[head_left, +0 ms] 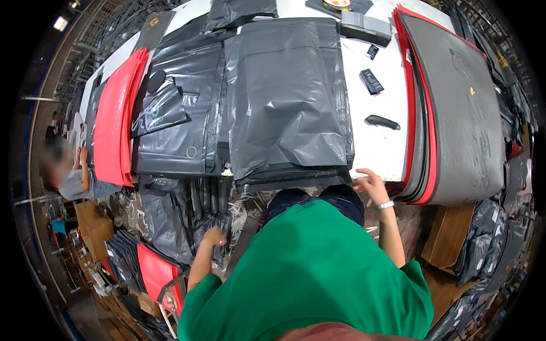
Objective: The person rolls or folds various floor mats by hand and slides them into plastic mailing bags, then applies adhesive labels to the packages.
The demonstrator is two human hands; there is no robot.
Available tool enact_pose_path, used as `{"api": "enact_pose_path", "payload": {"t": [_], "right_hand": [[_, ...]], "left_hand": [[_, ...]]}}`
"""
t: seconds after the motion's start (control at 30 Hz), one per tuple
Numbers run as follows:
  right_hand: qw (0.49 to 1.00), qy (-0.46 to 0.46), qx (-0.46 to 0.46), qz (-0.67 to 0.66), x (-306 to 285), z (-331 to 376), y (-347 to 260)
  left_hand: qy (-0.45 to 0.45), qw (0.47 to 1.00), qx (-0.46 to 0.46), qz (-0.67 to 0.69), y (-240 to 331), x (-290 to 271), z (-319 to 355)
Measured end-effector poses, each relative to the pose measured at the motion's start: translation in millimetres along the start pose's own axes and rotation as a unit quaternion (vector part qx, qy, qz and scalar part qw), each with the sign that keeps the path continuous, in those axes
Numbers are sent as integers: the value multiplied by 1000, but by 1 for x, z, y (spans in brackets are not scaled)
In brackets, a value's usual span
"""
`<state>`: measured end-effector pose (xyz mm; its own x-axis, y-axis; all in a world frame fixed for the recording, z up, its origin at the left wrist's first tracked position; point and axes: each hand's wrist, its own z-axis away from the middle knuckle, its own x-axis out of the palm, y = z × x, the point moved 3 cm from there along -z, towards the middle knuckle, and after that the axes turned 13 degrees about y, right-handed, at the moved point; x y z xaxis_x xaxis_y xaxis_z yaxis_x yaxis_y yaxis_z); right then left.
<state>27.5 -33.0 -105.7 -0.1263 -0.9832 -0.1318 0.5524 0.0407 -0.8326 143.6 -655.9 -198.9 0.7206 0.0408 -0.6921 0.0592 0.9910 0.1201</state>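
My left hand [215,237] hangs low at my left side, below the table edge, near dark plastic-wrapped bundles [168,213]. Its fingers are too blurred to read. At the table's front edge, my right hand [371,186] has its fingers apart and holds nothing. A white band circles that wrist. Straight in front of me lies a stack of large grey plastic bags [287,102], the top one wrinkled and glossy. To the right of it, nearest my right hand, stands a thick pile of grey mats with red sheets [455,113].
A dark box cutter [382,122], a small black box [372,82] and a grey box [365,27] lie on the white table. Left are more grey bags [182,142] and red sheets [118,116]. A co-worker [79,179] is at far left; a cardboard box [449,236] sits low right.
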Motion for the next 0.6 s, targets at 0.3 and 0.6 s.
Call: {"api": "enact_pose_path", "payload": {"t": [0.3,0.6], "right_hand": [[732,162,-513,419,48,-28,-93],[921,148,-320,167,28,-92,-93]], "left_hand": [[593,798,101,9,128,-235,-67],[492,815,178,250,153,-276,-79]]}}
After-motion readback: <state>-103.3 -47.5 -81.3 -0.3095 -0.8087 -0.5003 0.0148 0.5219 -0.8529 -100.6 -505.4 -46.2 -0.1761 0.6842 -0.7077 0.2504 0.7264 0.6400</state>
